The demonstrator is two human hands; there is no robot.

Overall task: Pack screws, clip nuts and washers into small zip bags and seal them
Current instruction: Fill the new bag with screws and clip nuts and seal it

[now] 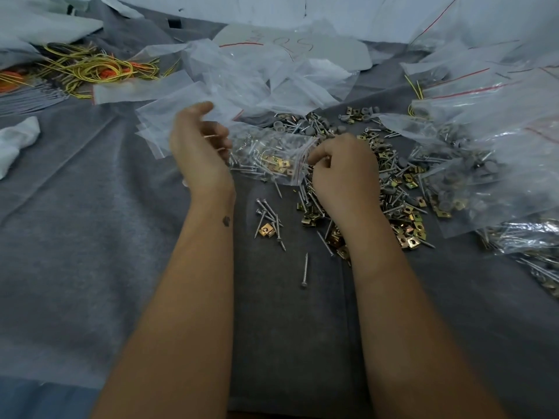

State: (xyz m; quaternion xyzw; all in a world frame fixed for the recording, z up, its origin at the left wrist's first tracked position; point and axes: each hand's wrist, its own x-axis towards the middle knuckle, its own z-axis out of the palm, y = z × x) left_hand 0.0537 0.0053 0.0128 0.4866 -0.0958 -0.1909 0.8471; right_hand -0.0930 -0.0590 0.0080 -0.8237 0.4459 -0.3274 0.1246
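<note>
Small zip bag [272,158] with screws and gold clip nuts inside lies between both hands on grey-covered bench [90,237]. Left hand [199,146] grasps its left edge, fingers curled. Right hand [341,164] pinches the red-striped mouth. Loose hardware pile [393,189] under and right of the right hand.

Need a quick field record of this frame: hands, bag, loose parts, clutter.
left hand: fingers curled, at the bag's left end; grip unclear
right hand: pinches the bag's red-striped zip end
bag: small, clear, holds screws and gold clip nuts
loose pile: screws, clip nuts, grey washers, right of the bag
single screw: alone on the grey cloth, near side
empty bags: heaped beyond the hands
wires: yellow and orange, far left
</note>
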